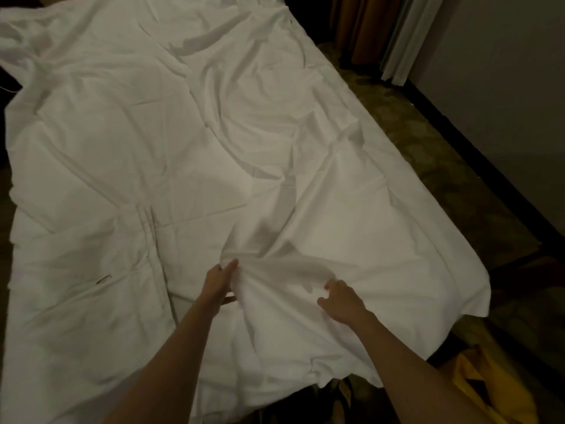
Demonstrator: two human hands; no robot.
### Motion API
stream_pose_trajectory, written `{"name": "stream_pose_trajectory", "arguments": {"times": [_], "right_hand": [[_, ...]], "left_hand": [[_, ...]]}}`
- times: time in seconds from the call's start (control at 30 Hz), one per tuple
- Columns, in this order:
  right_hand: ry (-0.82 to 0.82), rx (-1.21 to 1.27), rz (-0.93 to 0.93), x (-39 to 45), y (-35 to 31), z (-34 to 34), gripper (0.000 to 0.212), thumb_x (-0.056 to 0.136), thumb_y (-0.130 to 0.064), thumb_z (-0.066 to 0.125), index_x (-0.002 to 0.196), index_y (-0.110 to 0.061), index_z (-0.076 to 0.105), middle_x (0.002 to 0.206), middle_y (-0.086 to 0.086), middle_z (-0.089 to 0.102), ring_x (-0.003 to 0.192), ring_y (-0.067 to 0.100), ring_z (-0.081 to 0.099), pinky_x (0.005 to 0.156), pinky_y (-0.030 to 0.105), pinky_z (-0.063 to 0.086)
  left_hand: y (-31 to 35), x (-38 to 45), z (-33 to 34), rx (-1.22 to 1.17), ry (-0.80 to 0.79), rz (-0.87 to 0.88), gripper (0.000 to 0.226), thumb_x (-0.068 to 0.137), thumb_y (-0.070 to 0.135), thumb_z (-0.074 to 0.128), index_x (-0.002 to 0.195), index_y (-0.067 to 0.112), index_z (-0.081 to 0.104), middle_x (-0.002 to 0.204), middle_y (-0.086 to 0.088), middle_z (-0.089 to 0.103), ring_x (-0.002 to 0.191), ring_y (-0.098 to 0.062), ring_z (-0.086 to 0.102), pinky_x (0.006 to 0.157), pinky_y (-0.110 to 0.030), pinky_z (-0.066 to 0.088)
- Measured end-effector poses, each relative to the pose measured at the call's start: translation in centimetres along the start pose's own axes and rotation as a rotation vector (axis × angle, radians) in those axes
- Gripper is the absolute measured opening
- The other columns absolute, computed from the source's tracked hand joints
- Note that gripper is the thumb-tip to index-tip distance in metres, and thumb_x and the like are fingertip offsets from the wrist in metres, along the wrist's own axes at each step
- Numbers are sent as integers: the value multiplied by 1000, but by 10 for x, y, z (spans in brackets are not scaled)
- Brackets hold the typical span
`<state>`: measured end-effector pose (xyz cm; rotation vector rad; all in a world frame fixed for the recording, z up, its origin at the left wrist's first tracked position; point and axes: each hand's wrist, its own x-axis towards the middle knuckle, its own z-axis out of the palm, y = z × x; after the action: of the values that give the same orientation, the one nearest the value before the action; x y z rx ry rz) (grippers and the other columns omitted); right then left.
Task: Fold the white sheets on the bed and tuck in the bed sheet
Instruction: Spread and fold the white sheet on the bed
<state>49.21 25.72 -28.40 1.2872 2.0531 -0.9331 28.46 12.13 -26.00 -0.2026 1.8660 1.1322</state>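
Note:
A wrinkled white sheet [351, 209] lies spread over the right half of the bed, overlapping another white sheet [91, 179] that covers the left half. Near the bed's foot the upper sheet is bunched into a raised fold. My left hand [218, 284] pinches that bunch between fingers and thumb at its left side. My right hand [342, 301] grips the same bunched cloth a little to the right, its fingertips buried in the fabric. The right sheet's corner [477, 289] hangs over the bed's right edge.
Patterned carpet [443, 166] runs along the bed's right side up to a dark baseboard and a wall [504, 71]. Curtains [373, 29] hang at the back right. Yellow cloth [489, 390] shows at the bottom right. A small dark mark [104, 279] sits on the left sheet.

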Motion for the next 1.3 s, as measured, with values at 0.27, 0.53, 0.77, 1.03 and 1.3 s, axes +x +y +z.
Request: {"name": "stream_pose_trajectory", "arguments": {"times": [0.27,0.53,0.77,1.03,1.3], "right_hand": [[197,-38,-6,-32,25,31,30,94,-25,47,121,-12,47,126,8,43,117,25,44,95,36,41],[-22,-24,-41,-69,80,70,13,89,-20,50,77,-20,47,89,1,52,89,19,53,65,24,39],[26,44,-259,-122,85,95,107,64,-74,53,149,-20,14,150,2,25,135,24,32,108,42,34],[341,453,-359,-158,64,49,36,91,-17,51,127,-18,54,123,-1,55,115,20,51,94,30,42],[388,492,-508,-194,62,48,10,95,-25,52,86,-21,53,87,-3,57,77,12,54,62,17,40]], "left_hand": [[-81,-35,26,157,27,-138,68,79,25,76,134,8,40,133,-11,47,105,-27,51,75,-37,49],[-149,-77,46,239,-195,-238,52,86,14,67,130,-5,47,116,-12,52,95,-21,51,79,-31,42],[-109,-125,54,-67,-190,-90,25,90,2,58,111,-10,55,90,-17,62,73,-24,64,53,-23,57],[-69,-184,73,-219,-215,18,11,93,7,53,103,4,56,96,-13,63,85,-22,64,67,-29,56],[-115,-217,96,-120,-193,-90,28,88,15,64,112,0,61,108,-17,65,87,-24,65,66,-32,54]]}}
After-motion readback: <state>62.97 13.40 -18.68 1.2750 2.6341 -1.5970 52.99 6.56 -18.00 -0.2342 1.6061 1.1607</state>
